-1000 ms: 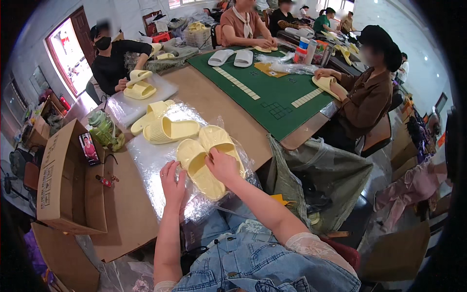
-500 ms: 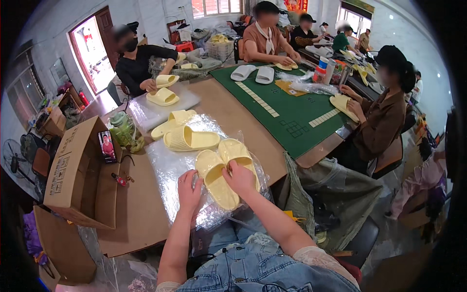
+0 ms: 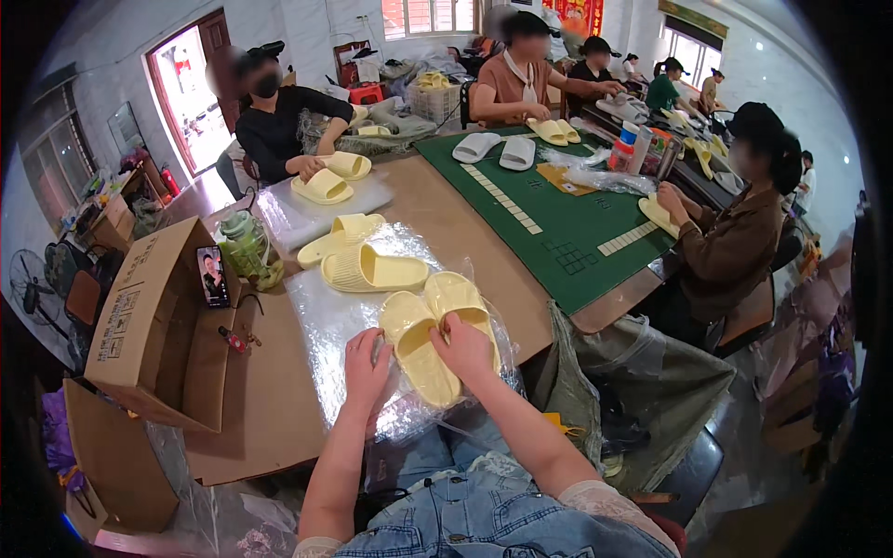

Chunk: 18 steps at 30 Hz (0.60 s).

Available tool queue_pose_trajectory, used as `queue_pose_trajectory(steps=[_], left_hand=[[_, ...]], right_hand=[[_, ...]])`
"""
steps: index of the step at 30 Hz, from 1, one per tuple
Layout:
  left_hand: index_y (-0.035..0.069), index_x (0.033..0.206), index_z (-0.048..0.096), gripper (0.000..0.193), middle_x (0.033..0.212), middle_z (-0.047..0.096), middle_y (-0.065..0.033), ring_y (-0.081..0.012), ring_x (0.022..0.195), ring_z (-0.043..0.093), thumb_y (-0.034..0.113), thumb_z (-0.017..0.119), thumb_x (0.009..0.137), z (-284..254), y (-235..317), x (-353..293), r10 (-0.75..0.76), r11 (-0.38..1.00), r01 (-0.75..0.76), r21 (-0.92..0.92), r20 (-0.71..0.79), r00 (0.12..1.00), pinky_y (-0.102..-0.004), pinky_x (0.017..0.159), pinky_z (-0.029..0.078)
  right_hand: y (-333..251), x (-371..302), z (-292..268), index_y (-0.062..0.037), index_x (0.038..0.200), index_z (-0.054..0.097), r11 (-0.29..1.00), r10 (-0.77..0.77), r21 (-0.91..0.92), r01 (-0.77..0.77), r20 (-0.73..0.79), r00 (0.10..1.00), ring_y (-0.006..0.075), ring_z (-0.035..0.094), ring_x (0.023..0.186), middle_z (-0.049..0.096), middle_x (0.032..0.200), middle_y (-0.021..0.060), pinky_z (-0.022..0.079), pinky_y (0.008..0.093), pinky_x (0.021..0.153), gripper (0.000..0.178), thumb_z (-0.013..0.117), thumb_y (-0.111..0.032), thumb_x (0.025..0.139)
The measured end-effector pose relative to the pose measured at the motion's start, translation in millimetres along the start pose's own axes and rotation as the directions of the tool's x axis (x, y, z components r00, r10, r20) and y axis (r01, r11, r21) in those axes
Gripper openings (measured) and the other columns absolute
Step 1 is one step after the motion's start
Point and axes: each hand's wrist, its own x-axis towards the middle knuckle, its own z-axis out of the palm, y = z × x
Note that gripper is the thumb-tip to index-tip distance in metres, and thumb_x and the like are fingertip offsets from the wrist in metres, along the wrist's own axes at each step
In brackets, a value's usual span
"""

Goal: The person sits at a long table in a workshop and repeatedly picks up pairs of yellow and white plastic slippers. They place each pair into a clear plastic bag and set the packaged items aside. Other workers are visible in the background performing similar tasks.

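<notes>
A pair of pale yellow slippers (image 3: pixel 417 358) lies side by side in a clear plastic bag (image 3: pixel 505 346) at the table's near edge. My right hand (image 3: pixel 465 352) is closed over the bagged pair, its fingertips curled in where the two slippers meet. Beside the left slipper, my left hand (image 3: pixel 369 370) is closed at the bag's side, and its fingers seem to pinch the film. Under the bag is a stack of clear plastic bags (image 3: pixel 326 325). Just beyond my hands, a loose yellow slipper (image 3: pixel 377 270) rests on the stack in front of another yellow slipper (image 3: pixel 339 240).
An open cardboard box (image 3: pixel 139 321) stands at left, with a phone (image 3: pixel 212 276) leaning in it and a green jug (image 3: pixel 246 249) behind. A green mat (image 3: pixel 567 251) bears white slippers (image 3: pixel 517 153). Several co-workers sit around the tables. A large sack (image 3: pixel 642 381) hangs at right.
My view has shifted slightly; my hands stay on the bagged slippers. The co-worker at far left has turned a slipper down beside another. A second yellow slipper now shows by the far co-worker's hand.
</notes>
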Motion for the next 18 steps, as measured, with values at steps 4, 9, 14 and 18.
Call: queue_pose_trajectory(steps=[4,9,14,18], left_hand=[[0.004,0.121,0.063,0.035,0.122,0.062,-0.0179,-0.0369,0.118,0.053,0.019,0.067,0.089,0.5,-5.6,-0.7,0.005,1.000,-0.005,0.021,-0.008,1.000,-0.0445,0.103,0.042],[0.005,0.119,0.064,0.035,0.120,0.064,-0.0177,-0.0378,0.117,0.054,0.022,0.067,0.089,1.6,-4.7,-1.0,0.000,1.000,0.000,-0.001,-0.041,0.999,-0.0449,0.102,0.043],[0.005,0.116,0.065,0.034,0.121,0.064,-0.0164,-0.0373,0.117,0.054,0.023,0.068,0.088,4.5,-3.9,-1.9,0.012,1.000,-0.012,-0.012,-0.066,0.998,-0.0452,0.102,0.044],[0.005,0.112,0.066,0.030,0.117,0.065,-0.0156,-0.0364,0.115,0.056,0.022,0.068,0.088,-5.1,5.1,-3.7,0.003,0.999,-0.007,-0.041,-0.116,0.993,-0.0445,0.101,0.045]], right_hand=[[1.7,0.6,3.1,-0.0092,0.089,0.057,1.000,0.001,0.005,-0.001,0.005,1.000,0.0351,0.067,0.067,0.066,0.073,0.0109,0.051,0.0470,0.060,0.031,0.066,-0.039,0.090],[-1.7,-0.8,-2.5,-0.0091,0.095,0.059,1.000,0.015,0.026,-0.015,0.022,1.000,0.0372,0.068,0.073,0.070,0.081,0.0139,0.052,0.0494,0.065,0.034,0.062,-0.043,0.092],[1.6,2.4,-0.2,-0.0091,0.095,0.060,0.998,0.035,-0.060,-0.031,0.062,0.997,0.0386,0.068,0.075,0.070,0.083,0.0151,0.052,0.0502,0.066,0.035,0.062,-0.044,0.092],[-1.3,-0.1,-2.1,-0.0083,0.091,0.058,0.998,-0.014,-0.065,0.015,0.017,1.000,0.0393,0.066,0.073,0.067,0.077,0.0164,0.051,0.0505,0.066,0.036,0.062,-0.044,0.092]])
